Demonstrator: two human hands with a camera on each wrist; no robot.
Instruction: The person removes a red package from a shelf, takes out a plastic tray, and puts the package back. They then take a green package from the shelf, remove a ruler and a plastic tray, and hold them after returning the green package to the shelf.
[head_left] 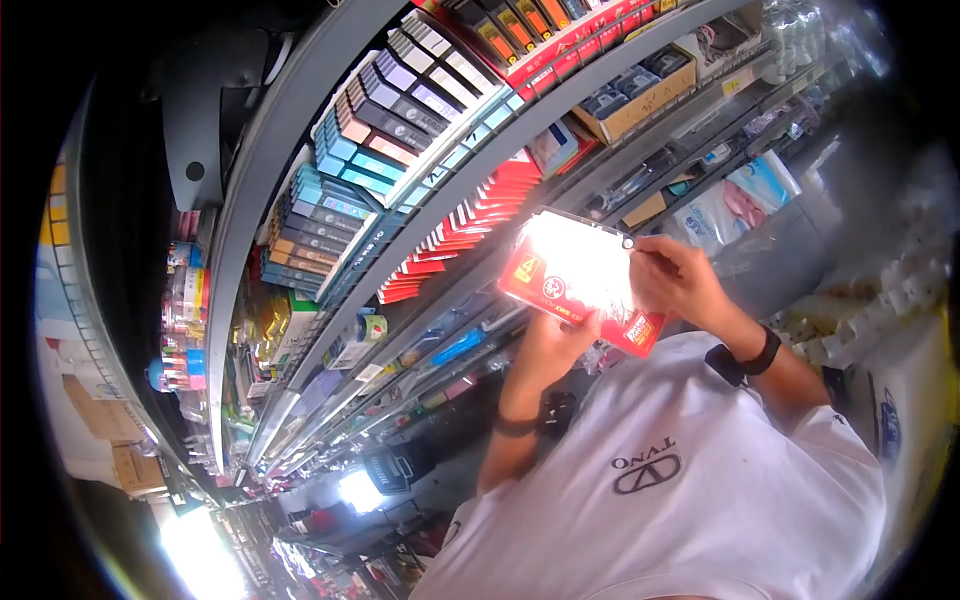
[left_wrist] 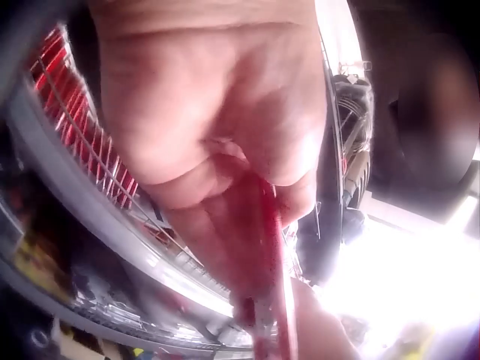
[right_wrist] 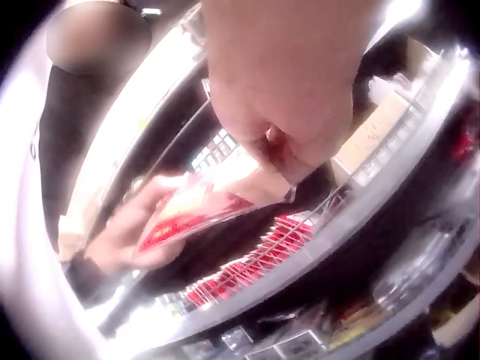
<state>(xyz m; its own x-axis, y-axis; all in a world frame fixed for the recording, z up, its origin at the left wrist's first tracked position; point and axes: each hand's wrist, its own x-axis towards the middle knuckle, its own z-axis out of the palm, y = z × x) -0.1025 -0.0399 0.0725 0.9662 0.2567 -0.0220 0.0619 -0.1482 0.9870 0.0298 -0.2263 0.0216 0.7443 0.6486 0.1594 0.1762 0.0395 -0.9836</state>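
A flat red-and-white packet [head_left: 560,275] in shiny clear plastic is held up in front of the chest, tilted, with glare washing out its middle. My left hand [head_left: 558,352] grips its lower edge, thumb on the printed face and fingers behind. In the left wrist view the packet [left_wrist: 279,300] shows edge-on, running out from between thumb and fingers. At the opposite end, my right hand [head_left: 685,285] pinches the packet near its upper corner. The right wrist view has the right hand [right_wrist: 289,105] at one end and the left hand [right_wrist: 139,225] around the other.
A row of similar red packets [head_left: 490,210] stands on the wire-fronted shelf just beyond the hands. Above it are small coloured boxes [head_left: 390,110] in rows. An open cardboard box [head_left: 650,98] sits farther right. Lower shelves [head_left: 410,355] hold mixed packaged goods.
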